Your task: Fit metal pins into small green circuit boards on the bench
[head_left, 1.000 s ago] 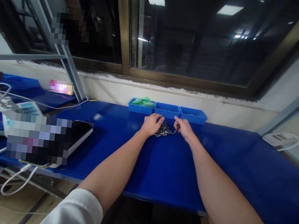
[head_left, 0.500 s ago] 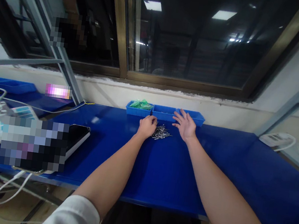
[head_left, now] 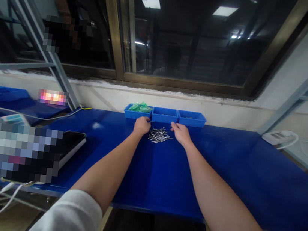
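A small pile of thin silvery metal screws [head_left: 159, 136] lies on the blue table between my two hands. Left of the pile, my left hand [head_left: 141, 126] is closed in a pinch, and a thin metal piece like those in the pile pokes out of its fingertips toward the right. On the other side my right hand [head_left: 181, 133] has thumb and fingers pressed together. Whatever sits between those fingertips is too small to make out. Just behind the hands stand a blue bin with green plastic [head_left: 140, 107], a middle blue bin [head_left: 165, 117] and a right blue bin [head_left: 191, 121], the latter two holding small pieces.
At the left of the blue table [head_left: 162, 184] lies a dark phone-like device [head_left: 72, 140] with white cables [head_left: 14, 203]. A white power strip [head_left: 277, 136] is at the far right. Grey metal posts [head_left: 62, 80] and the window wall bound the back.
My right hand has gone from spread fingers near the right bin to a pinch beside the pile. My left hand has drawn left off the pile, with a thin piece now showing. The view shifted slightly.
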`<control>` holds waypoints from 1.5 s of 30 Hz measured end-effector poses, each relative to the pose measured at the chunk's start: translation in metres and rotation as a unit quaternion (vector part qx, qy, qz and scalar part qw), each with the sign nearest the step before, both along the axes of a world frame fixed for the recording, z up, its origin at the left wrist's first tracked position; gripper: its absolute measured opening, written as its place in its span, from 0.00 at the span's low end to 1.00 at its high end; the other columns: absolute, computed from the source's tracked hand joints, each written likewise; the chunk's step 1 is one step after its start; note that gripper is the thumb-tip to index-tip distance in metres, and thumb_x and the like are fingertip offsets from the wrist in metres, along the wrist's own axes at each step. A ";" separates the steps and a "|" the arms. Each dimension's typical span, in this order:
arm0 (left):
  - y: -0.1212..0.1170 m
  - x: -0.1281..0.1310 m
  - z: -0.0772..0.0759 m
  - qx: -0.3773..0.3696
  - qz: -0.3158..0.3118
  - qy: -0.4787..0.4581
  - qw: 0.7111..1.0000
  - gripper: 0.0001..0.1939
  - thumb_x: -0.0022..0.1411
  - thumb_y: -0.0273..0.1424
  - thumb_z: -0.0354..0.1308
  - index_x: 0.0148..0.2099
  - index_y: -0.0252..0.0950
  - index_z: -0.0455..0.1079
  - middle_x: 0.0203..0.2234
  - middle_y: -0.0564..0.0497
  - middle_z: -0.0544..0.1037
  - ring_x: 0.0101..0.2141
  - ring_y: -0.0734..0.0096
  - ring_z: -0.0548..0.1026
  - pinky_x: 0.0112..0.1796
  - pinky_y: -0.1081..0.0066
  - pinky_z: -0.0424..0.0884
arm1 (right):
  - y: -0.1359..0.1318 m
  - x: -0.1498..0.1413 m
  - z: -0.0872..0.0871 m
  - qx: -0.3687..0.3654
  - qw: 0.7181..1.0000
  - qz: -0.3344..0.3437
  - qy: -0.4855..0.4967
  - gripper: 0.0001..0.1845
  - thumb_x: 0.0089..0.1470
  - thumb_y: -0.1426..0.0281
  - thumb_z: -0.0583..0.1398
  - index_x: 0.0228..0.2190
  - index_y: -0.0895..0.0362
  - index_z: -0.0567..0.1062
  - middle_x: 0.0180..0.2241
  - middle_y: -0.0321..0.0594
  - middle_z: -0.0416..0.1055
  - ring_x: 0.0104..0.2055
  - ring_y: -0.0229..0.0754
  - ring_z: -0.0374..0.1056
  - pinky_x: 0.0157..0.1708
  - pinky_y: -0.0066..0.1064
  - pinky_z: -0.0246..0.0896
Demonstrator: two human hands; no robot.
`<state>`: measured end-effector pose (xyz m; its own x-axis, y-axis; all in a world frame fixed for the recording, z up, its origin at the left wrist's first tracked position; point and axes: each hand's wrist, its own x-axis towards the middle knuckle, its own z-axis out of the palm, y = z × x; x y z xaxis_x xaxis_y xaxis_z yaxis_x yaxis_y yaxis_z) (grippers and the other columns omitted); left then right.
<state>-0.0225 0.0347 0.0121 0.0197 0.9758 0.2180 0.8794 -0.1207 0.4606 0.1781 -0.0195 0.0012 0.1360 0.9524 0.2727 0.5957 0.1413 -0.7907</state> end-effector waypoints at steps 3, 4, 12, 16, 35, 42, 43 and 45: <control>0.010 0.005 0.004 -0.016 -0.003 0.047 0.999 0.16 0.56 0.32 0.52 0.46 0.41 0.73 0.44 0.45 0.75 0.44 0.59 0.72 0.43 0.66 0.67 | -0.001 -0.001 0.001 -0.005 1.000 -0.001 -0.005 0.25 0.54 0.52 0.49 0.24 0.56 0.74 0.30 0.41 0.75 0.37 0.43 0.70 0.38 0.29 0.57; 0.011 0.007 0.005 -0.020 -0.005 0.059 0.998 0.16 0.56 0.32 0.52 0.46 0.41 0.73 0.44 0.44 0.75 0.43 0.59 0.73 0.43 0.65 0.68 | 0.000 -0.001 0.001 -0.005 1.000 0.000 -0.004 0.25 0.54 0.52 0.49 0.24 0.56 0.74 0.30 0.41 0.75 0.37 0.43 0.70 0.38 0.29 0.57; 0.012 0.004 0.004 0.008 -0.042 0.124 0.991 0.15 0.57 0.32 0.49 0.43 0.44 0.75 0.41 0.45 0.76 0.41 0.58 0.74 0.40 0.65 0.69 | 0.003 -0.001 -0.003 -0.004 1.000 0.010 0.005 0.26 0.54 0.51 0.48 0.23 0.55 0.74 0.28 0.41 0.75 0.36 0.44 0.70 0.37 0.29 0.57; 0.013 0.007 0.006 0.015 -0.095 0.163 0.982 0.15 0.58 0.31 0.49 0.42 0.44 0.75 0.40 0.44 0.76 0.41 0.58 0.74 0.41 0.64 0.68 | 0.001 -0.002 -0.002 -0.008 1.000 0.012 0.006 0.27 0.54 0.50 0.47 0.23 0.55 0.74 0.29 0.41 0.75 0.36 0.44 0.70 0.37 0.29 0.57; 0.013 0.001 0.024 -0.010 -0.135 0.179 0.974 0.12 0.59 0.30 0.48 0.44 0.36 0.68 0.39 0.41 0.74 0.40 0.59 0.73 0.39 0.66 0.66 | 0.001 -0.003 0.000 -0.019 1.000 0.018 -0.006 0.29 0.55 0.50 0.46 0.27 0.56 0.75 0.30 0.43 0.75 0.36 0.43 0.70 0.35 0.28 0.56; 0.015 0.048 0.083 0.384 -0.139 -0.094 0.908 0.09 0.64 0.30 0.45 0.42 0.35 0.66 0.37 0.45 0.74 0.39 0.68 0.70 0.41 0.69 0.64 | 0.002 -0.003 0.000 -0.014 1.000 0.015 -0.017 0.28 0.55 0.50 0.46 0.27 0.56 0.75 0.29 0.42 0.75 0.36 0.44 0.70 0.35 0.28 0.56; 0.017 0.053 0.086 0.390 -0.138 -0.107 0.904 0.09 0.64 0.30 0.46 0.42 0.35 0.66 0.38 0.45 0.74 0.39 0.68 0.71 0.41 0.70 0.64 | 0.002 -0.003 0.000 -0.013 1.000 0.016 -0.018 0.28 0.55 0.50 0.46 0.27 0.56 0.76 0.29 0.42 0.75 0.36 0.44 0.70 0.35 0.28 0.56; 0.023 0.059 0.085 0.351 -0.136 -0.098 0.921 0.09 0.62 0.30 0.48 0.40 0.35 0.68 0.36 0.46 0.75 0.37 0.68 0.71 0.41 0.70 0.65 | 0.002 -0.003 0.000 -0.013 1.000 0.018 -0.020 0.28 0.56 0.51 0.46 0.27 0.56 0.75 0.29 0.42 0.75 0.36 0.43 0.70 0.36 0.28 0.56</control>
<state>0.0369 0.0577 0.0970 0.1362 0.5582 0.8185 0.6812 -0.6526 0.3317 0.1750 -0.0180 0.0012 0.0916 0.9631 0.2532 0.6226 0.1431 -0.7694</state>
